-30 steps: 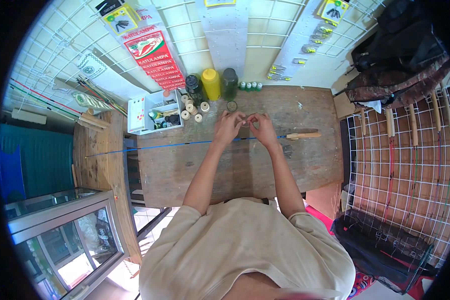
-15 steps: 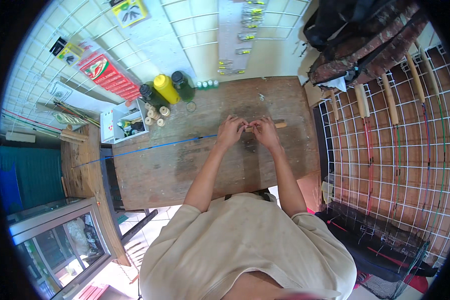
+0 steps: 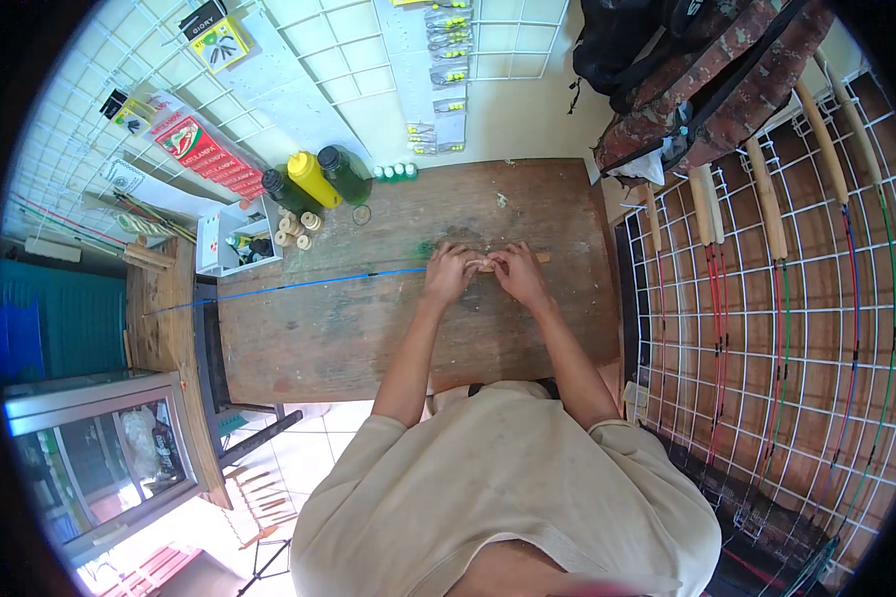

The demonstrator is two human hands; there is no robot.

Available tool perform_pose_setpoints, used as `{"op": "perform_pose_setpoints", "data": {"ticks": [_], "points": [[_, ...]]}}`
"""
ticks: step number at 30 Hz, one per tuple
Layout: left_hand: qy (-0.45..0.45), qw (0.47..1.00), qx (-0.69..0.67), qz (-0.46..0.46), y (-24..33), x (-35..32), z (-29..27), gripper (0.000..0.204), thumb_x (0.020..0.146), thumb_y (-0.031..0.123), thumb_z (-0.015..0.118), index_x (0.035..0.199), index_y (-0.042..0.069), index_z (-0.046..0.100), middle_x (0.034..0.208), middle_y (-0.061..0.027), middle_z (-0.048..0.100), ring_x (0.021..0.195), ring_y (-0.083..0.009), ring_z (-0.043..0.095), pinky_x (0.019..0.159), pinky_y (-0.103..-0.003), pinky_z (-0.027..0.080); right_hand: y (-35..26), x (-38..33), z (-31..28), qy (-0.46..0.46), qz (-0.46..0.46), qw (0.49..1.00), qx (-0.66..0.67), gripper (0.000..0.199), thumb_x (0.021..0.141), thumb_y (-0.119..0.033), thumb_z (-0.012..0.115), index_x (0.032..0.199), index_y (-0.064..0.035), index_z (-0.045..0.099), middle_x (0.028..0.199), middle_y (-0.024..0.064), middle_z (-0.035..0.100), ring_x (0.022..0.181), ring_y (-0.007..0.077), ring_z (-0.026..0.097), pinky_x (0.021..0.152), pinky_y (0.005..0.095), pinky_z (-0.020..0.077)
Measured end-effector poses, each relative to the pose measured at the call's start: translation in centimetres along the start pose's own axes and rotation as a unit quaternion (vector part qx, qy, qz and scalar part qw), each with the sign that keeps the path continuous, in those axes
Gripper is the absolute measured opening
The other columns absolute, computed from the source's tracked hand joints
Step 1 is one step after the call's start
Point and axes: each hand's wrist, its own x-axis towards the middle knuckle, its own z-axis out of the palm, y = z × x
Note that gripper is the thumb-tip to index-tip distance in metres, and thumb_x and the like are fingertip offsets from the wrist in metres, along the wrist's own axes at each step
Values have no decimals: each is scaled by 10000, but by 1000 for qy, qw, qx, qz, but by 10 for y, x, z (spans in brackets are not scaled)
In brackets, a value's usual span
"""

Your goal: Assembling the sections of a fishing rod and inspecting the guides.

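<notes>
A thin blue fishing rod (image 3: 319,285) with dark bands lies across the wooden table, its tip pointing left. My left hand (image 3: 453,271) is closed over the rod where the blue shaft meets the handle. Beside it, my right hand (image 3: 516,269) pinches the handle part, thumb and fingers bent. The fingertips of both hands nearly meet, and the small detail between them is too fine to make out. Past my right hand the light wooden handle end (image 3: 544,258) shows.
Wooden spools (image 3: 294,231), a yellow bottle (image 3: 314,179) with dark bottles, and a white divided box (image 3: 237,239) stand at the back left. Small white-capped vials (image 3: 395,172) line the back edge. Rods with wooden handles (image 3: 770,199) hang on the right grid, bags (image 3: 707,95) above.
The whole view has shifted a little. Both hands stay on the rod; my fingers have changed their hold slightly, and less of the handle end shows past my right hand.
</notes>
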Motion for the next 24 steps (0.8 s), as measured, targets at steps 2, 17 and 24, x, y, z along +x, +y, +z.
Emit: {"op": "perform_pose_setpoints", "data": {"ticks": [2, 17, 24], "points": [[-3, 1000, 22, -2, 0, -1, -1, 229, 775, 174, 684, 1004, 171, 686, 1022, -35, 645, 1015, -265, 539, 899, -385, 434, -3, 2, -2, -13, -5, 1000, -10, 175, 785, -95, 637, 950, -89, 696, 864, 117, 608, 908, 314, 532, 800, 411, 454], [-18, 1000, 3, 24, -14, -5, -20, 307, 786, 159, 666, 1092, 144, 654, 1007, -54, 634, 978, -290, 524, 885, -405, 424, -18, 5, 11, -10, 0, 997, -83, 227, 710, -123, 716, 935, -101, 697, 999, 73, 554, 1020, 287, 484, 862, 416, 443], [-30, 998, -7, 56, -17, -4, -24, 309, 781, 134, 668, 1089, 130, 643, 975, -64, 638, 949, -301, 531, 870, -406, 432, -28, 5, 10, -10, 12, 993, -121, 270, 714, -178, 731, 976, -120, 706, 1013, 58, 559, 1035, 272, 486, 894, 401, 424]]}}
